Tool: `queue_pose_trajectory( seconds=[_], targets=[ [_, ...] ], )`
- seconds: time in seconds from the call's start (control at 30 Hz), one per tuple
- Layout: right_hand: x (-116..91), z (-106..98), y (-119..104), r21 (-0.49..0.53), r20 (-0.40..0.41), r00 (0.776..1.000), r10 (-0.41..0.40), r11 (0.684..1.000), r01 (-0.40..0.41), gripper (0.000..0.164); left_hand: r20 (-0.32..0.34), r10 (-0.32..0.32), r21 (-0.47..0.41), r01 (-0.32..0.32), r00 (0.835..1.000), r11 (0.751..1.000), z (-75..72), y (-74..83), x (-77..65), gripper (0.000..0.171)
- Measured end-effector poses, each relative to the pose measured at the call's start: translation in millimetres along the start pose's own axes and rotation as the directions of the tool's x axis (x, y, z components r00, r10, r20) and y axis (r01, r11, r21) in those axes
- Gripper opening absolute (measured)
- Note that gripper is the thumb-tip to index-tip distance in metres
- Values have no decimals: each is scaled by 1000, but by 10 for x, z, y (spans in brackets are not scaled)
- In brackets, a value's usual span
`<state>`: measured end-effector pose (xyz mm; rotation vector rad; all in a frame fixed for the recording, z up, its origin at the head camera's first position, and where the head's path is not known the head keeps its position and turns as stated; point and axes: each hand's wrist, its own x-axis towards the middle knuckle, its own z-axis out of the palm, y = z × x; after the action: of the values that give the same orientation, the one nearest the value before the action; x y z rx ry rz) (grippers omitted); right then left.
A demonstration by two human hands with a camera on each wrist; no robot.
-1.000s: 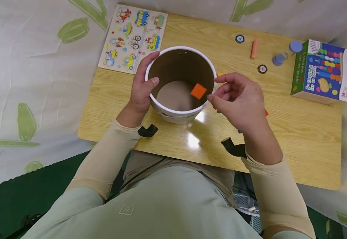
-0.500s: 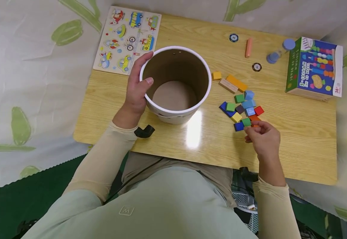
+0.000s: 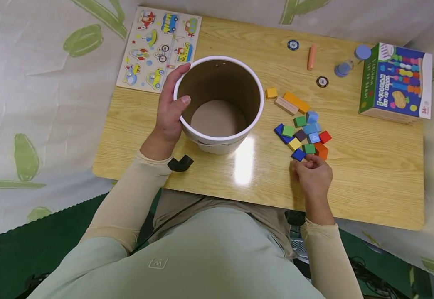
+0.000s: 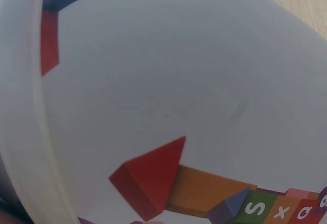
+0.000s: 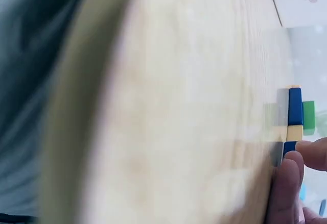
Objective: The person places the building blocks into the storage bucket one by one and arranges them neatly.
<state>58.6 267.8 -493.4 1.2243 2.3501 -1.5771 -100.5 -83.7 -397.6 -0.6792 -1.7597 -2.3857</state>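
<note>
My left hand (image 3: 171,109) grips the rim of a white bucket (image 3: 220,146), thumb over the inside and fingers around the outside. The bucket's mouth tilts toward me; its brown inner wall and part of the bottom show. Its outer wall (image 4: 168,86), printed with coloured blocks, fills the left wrist view. At the near end of a loose group of coloured blocks, my right hand (image 3: 314,176) pinches a dark blue block (image 3: 299,155) low at the tabletop. The same blue block (image 5: 289,146) shows between fingertips in the right wrist view. Green (image 3: 309,148) and orange (image 3: 321,151) blocks lie just beyond.
More blocks, including a long yellow-orange one (image 3: 296,102), spread toward the bucket's right side. A picture puzzle board (image 3: 159,50) lies at the back left. At the back right are a bead-set box (image 3: 398,83), a blue-capped bottle (image 3: 351,62), an orange stick (image 3: 311,57) and two round chips (image 3: 322,82).
My right hand has left the bucket's rim, moved right and toward me, then shifted left to the blue block. The orange block seen inside the bucket's mouth is out of sight.
</note>
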Motion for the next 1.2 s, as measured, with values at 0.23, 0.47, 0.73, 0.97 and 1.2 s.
queue_pose_trajectory(
  seconds=[0.23, 0.47, 0.73, 0.97, 1.2],
  targets=[
    [100, 60, -96, -162, 26, 996, -89, 982, 92, 49, -7, -18, 2, 18, 1000, 1000, -21, 33, -18, 66],
    [44, 78, -322, -158, 111, 981, -157, 972, 173, 47, -22, -41, 8, 41, 999, 999, 40, 167, -35, 65],
    [-428, -83, -1316, 197, 228, 850, -474, 878, 436, 36, -19, -32, 17, 32, 999, 999, 92, 292, -24, 63],
    [-928, -51, -2175, 382, 337, 692, -639, 764, 519, 34, -4, -24, 1, 24, 1000, 1000, 90, 275, -10, 63],
    [-1108, 230, -2417, 302, 447, 651, -613, 789, 535, 33, -6, -32, -2, 32, 999, 999, 77, 285, -22, 62]
  ],
)
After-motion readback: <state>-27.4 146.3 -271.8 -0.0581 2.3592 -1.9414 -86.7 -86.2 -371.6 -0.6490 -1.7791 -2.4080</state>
